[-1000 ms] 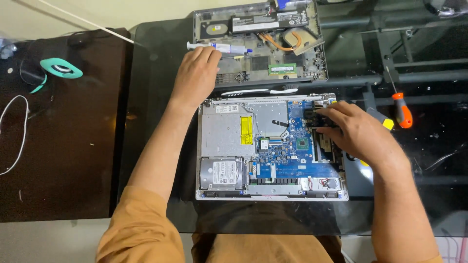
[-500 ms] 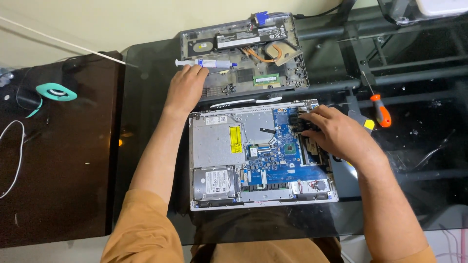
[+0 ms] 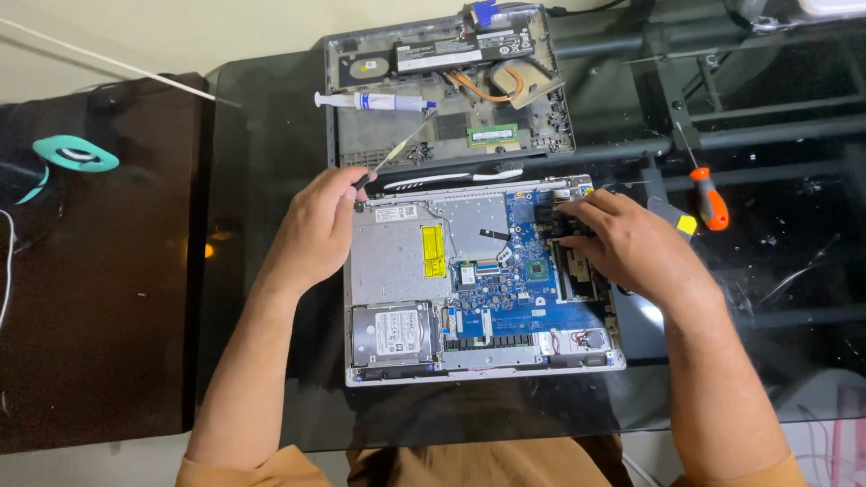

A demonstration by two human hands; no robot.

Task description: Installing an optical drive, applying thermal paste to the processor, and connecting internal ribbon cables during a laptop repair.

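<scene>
So the opened laptop base (image 3: 483,280) sits flat on the glass desk (image 3: 262,135), bottom cover off, blue board showing in the middle, silver drive cage on the left, hard drive (image 3: 395,332) in the near-left corner; the left hand (image 3: 316,230) is at the far-left corner of the base with its fingers closed around a thin screwdriver (image 3: 397,153), black handle in the fist, shaft angling up and away toward the far side; the right hand (image 3: 636,243) is down on the far-right part of the board, fingers curled onto a small dark part (image 3: 559,221) there; can't tell if it's actually pinched or just pressed, the fingertips hide it.

Further back, just beyond the base, lies the removed cover (image 3: 451,90) upside down, with a copper heat pipe piece (image 3: 505,81), a green memory stick (image 3: 493,135) and a syringe of thermal paste (image 3: 374,101) resting on it; off to the right on the desk there's an orange-handled screwdriver (image 3: 708,194), well apart from both hands; way left on the dark surface sits a teal ring-shaped thing (image 3: 77,153).
</scene>
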